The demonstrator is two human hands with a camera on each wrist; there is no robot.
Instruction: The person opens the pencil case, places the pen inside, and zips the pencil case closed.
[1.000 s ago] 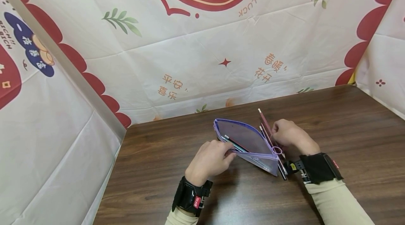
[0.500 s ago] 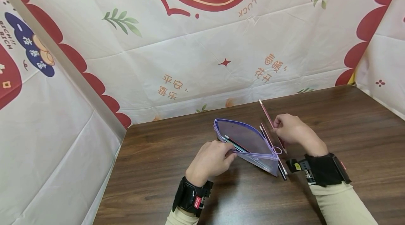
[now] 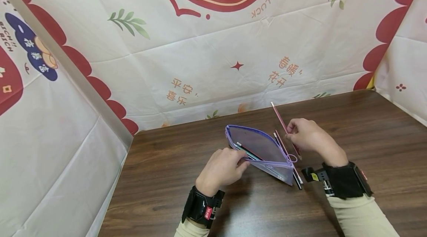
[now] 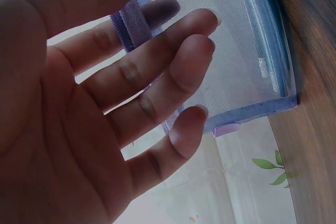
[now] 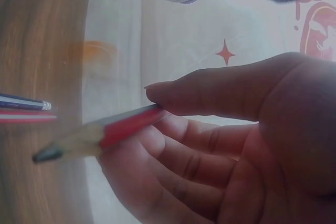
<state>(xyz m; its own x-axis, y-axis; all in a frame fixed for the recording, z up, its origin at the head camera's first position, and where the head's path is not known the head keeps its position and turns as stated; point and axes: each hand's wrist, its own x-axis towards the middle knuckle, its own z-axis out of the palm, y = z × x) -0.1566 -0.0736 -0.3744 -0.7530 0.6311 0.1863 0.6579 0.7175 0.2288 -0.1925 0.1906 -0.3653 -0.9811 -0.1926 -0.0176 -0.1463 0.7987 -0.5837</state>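
Observation:
A translucent purple zip pouch [image 3: 257,139] lies mouth-up on the table, unzipped. My left hand [image 3: 218,166] pinches its near edge between thumb and index finger; in the left wrist view the other fingers lie bent along the mesh [image 4: 231,51]. Several pencils [image 3: 251,153] rest inside. Right of the pouch, my right hand [image 3: 308,139] pinches a red pencil [image 3: 279,117], tilted with its white end up and away. The right wrist view shows its sharpened dark point [image 5: 50,154] toward the camera. A few more pencils [image 3: 298,179] lie along the pouch's right side.
The wooden tabletop [image 3: 160,192] reaches back to a printed white cloth [image 3: 213,74]. Another cloth-covered panel [image 3: 60,148] stands at left. A purple ring pull [image 3: 292,158] hangs at the pouch's right corner.
My right hand has drawn the red pencil up and away from the pencils beside the pouch, shifting slightly right and toward the back. The left hand and pouch have stayed put.

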